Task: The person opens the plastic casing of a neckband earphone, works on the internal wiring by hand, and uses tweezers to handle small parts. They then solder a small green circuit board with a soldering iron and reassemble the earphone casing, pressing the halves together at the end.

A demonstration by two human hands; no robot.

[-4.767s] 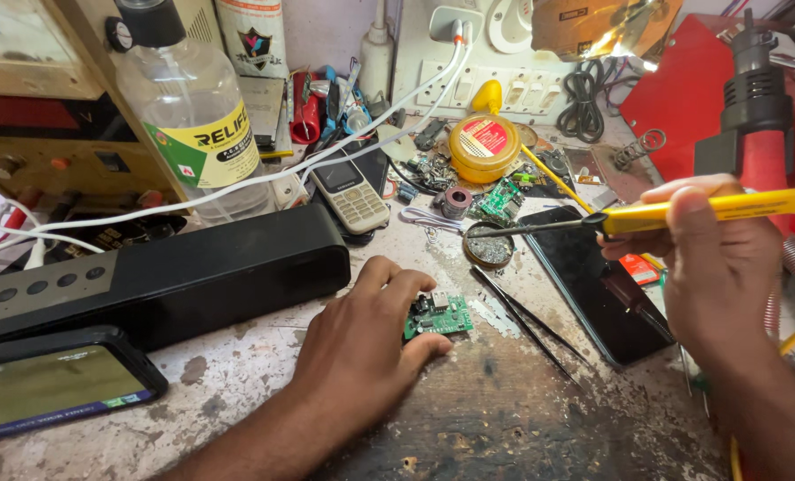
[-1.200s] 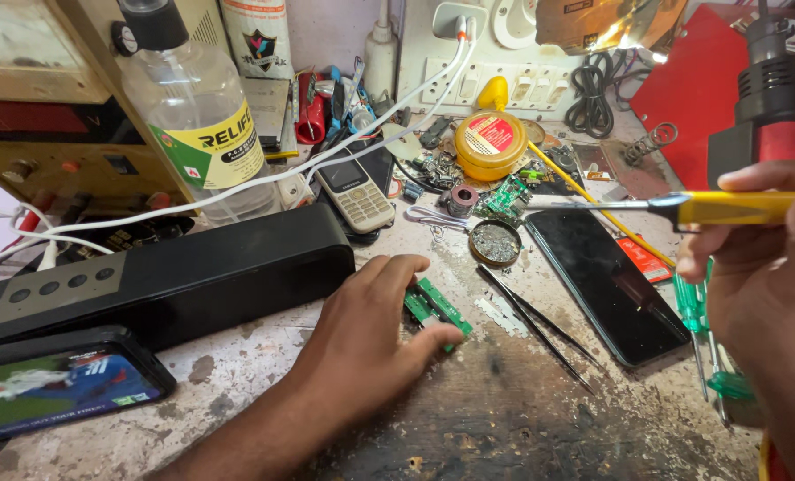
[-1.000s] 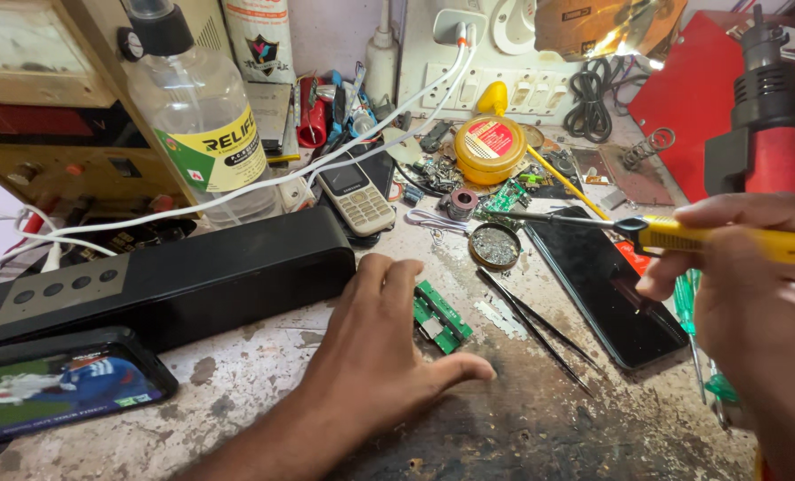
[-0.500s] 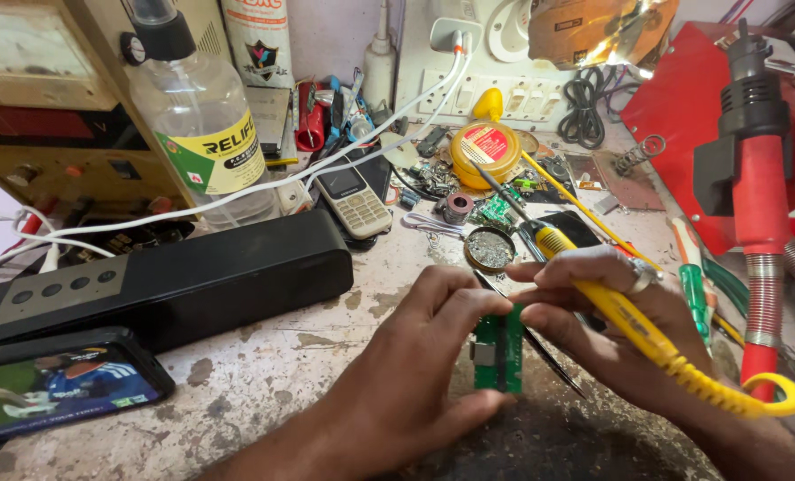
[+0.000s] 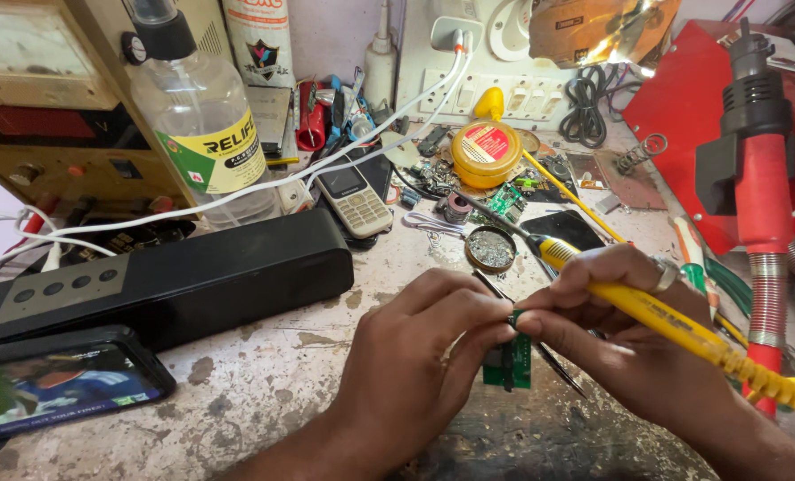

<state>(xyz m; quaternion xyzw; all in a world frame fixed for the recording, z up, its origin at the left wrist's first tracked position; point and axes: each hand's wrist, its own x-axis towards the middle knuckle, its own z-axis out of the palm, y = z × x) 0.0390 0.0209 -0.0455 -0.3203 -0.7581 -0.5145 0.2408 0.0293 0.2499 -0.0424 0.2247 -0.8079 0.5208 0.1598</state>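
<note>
From the head camera, we see both hands meeting over a small green circuit board (image 5: 510,363), held on edge just above the worn, stained workbench (image 5: 264,392). The left hand (image 5: 415,356) pinches the board between thumb and fingertips; the right hand (image 5: 629,343) keeps a yellow-handled soldering iron (image 5: 647,307) tucked across its fingers while its fingertips also close on the board's top edge. The iron's tip points away toward a small round tin (image 5: 491,249), so we judge no joint is being worked at this instant; the board is being turned or checked, with any soldering left to do.

Around them, we note a long black speaker bar (image 5: 161,281) and a smartphone with a lit screen (image 5: 59,387) on the left, a clear plastic bottle (image 5: 203,125), a keypad phone (image 5: 355,191), an orange flux tin (image 5: 486,153) and a red hot-air tool (image 5: 758,178) on the right. White cables (image 5: 264,183) and loose parts crowd the space beyond the hands.
</note>
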